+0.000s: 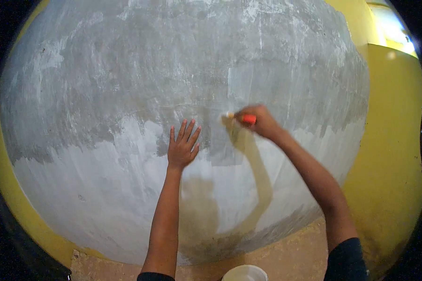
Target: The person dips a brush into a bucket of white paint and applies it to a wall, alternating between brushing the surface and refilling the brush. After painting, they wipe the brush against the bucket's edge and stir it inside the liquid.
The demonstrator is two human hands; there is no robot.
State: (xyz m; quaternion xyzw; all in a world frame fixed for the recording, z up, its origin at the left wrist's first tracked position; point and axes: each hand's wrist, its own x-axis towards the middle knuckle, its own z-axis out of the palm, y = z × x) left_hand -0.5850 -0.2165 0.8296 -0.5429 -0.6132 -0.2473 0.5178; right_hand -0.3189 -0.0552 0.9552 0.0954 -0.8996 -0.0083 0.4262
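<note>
Left hand [183, 146] at frame centre, fingers spread flat on grey plastered wall [126, 93], right hand [260, 121] just right of centre, fingers closed around orange-handled tool [241, 117] touching wall, white bucket [245, 273] at bottom edge.

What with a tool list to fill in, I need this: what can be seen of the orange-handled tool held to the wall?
The orange-handled tool is small, with a bright orange grip and a pale tip at its left end. The right hand closes around it and hides most of its length. It lies roughly level, tip pointing left, at the grey, patchy plastered wall, and its shadow falls on the wall just below. Its exact kind, brush or scraper, cannot be told.
</note>
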